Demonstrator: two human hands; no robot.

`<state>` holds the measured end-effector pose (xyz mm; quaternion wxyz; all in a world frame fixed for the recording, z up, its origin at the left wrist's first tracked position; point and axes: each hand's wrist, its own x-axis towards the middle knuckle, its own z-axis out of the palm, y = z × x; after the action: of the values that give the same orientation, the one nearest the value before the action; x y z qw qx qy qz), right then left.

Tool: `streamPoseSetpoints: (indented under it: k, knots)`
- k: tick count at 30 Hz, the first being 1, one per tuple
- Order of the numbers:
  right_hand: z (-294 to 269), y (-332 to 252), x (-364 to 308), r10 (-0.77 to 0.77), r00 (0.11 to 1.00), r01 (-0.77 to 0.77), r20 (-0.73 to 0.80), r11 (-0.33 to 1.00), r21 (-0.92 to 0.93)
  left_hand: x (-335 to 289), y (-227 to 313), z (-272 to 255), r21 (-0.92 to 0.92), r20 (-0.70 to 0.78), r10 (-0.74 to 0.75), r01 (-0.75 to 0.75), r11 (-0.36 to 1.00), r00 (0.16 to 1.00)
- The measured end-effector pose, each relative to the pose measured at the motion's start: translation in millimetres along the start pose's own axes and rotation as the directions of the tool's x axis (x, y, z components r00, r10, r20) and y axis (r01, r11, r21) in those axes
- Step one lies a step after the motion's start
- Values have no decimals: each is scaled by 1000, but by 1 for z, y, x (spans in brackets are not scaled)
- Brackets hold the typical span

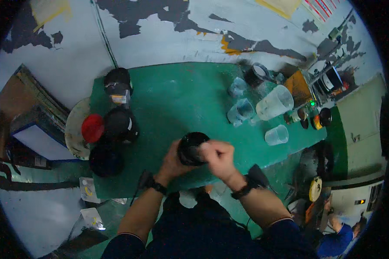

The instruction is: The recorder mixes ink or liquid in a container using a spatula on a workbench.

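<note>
A black round container, like a jar or tub, is in front of me near the green table's front edge. My left hand is wrapped around its left side and grips it. My right hand is closed, with its fingers at the right part of the container's top. That hand is slightly smeared by motion, and whatever it may hold is hidden by the fingers. I cannot tell whether the container has a lid on or stands open.
Black containers stand along the left side of the green table, beside a red round lid. Clear plastic cups, a larger translucent beaker and a small cup are at the right. Another person is at the lower right.
</note>
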<state>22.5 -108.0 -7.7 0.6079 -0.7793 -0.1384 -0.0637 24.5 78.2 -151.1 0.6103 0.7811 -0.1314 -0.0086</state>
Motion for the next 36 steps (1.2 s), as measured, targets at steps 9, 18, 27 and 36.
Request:
streamPoseSetpoints:
  k: [9,18,27,36]
  knots:
    - [26,9,58,47,992,-34,-121,994,105,-3,-14,10,-66,-20,-26,25,997,999]
    - [-32,20,28,162,978,-134,-133,971,199,-4,-9,11,-1,-9,-65,65,998,998]
    - [14,10,3,65,997,-58,-41,987,152,4,-17,8,-105,58,-36,42,994,998]
    - [5,11,62,105,981,-66,-164,971,228,13,0,9,-85,77,6,1,996,997]
